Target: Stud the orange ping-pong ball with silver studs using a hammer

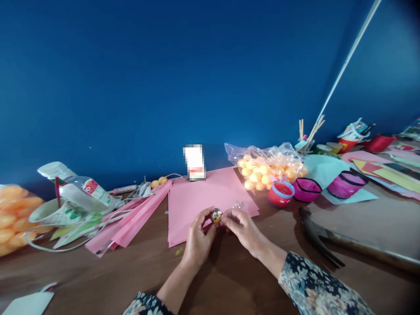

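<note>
Two hands at a small shiny ball

Left hand (197, 243) has its thumb and first finger curled nearly closed around a small shiny gold ball (216, 215). Right hand (244, 232) is pinched almost closed, with its fingertips right at the ball's other side; I cannot tell if they grip it too. So the ball sits between the two hands, at the fingertips, up over the near edge of some pink paper (188, 203). Both arms wear dark sleeves (323, 284) with flowers on them.

Some small shiny beads (238, 204) are just past the right hand. The paper lies flat on a brown table (141, 280). To the left are pink strips (139, 218), a white cord (59, 250) and a tilted clear bottle (74, 186). To the right are a red cup (281, 195) with a blue rim, two purple cups (306, 190) and a hammer (323, 236). Clear bags of orange balls stand on both sides, one bag (262, 173) near the paper and another bag (16, 218) at the far left.

Behind it all is a big blue wall (197, 78). The bottle has a red and white label (93, 188), too small to read. By the wall, a white thing (195, 162) is blurred into squares.
</note>
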A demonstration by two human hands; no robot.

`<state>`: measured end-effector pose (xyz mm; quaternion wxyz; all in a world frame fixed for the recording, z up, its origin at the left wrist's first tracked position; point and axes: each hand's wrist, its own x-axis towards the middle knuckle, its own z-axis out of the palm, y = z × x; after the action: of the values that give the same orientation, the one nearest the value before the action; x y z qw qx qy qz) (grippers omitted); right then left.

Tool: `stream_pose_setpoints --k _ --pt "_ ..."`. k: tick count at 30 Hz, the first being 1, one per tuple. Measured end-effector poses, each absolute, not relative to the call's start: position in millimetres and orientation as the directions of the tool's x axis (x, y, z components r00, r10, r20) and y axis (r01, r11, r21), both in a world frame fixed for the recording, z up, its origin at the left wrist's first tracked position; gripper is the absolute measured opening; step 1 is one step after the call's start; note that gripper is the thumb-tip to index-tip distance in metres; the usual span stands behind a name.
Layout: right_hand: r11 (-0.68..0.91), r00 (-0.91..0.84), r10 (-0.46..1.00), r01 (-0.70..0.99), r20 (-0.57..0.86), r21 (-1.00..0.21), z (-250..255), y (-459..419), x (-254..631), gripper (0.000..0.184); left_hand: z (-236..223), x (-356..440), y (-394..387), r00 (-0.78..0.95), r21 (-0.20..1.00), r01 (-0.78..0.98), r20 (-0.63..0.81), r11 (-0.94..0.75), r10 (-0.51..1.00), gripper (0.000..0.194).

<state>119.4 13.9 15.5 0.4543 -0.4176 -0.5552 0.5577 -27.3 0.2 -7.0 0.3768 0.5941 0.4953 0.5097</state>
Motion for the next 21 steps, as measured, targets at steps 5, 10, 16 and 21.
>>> stream_pose_setpoints --k 5,10,16,21 --pt "0.02 -0.241 0.97 -0.061 0.034 -0.998 16.0 12.9 119.5 0.021 -7.5 -26.9 0.1 -0.012 0.956 0.192 0.227 -0.221 0.974 0.035" --pt "0.017 -0.236 0.971 -0.067 0.033 -0.998 13.5 13.8 119.7 0.021 -8.6 -27.0 0.2 -0.011 0.962 0.17 0.221 -0.216 0.975 0.035" --pt "0.013 -0.254 0.967 -0.073 0.032 -0.997 13.6 13.9 120.0 0.023 -8.5 -26.8 0.4 -0.016 0.963 0.153 0.226 -0.221 0.974 0.035" --pt "-0.003 -0.261 0.965 -0.068 0.015 -0.998 14.2 13.6 119.6 0.025 -8.5 -26.9 0.8 -0.014 0.963 0.15 0.228 -0.223 0.974 0.035"
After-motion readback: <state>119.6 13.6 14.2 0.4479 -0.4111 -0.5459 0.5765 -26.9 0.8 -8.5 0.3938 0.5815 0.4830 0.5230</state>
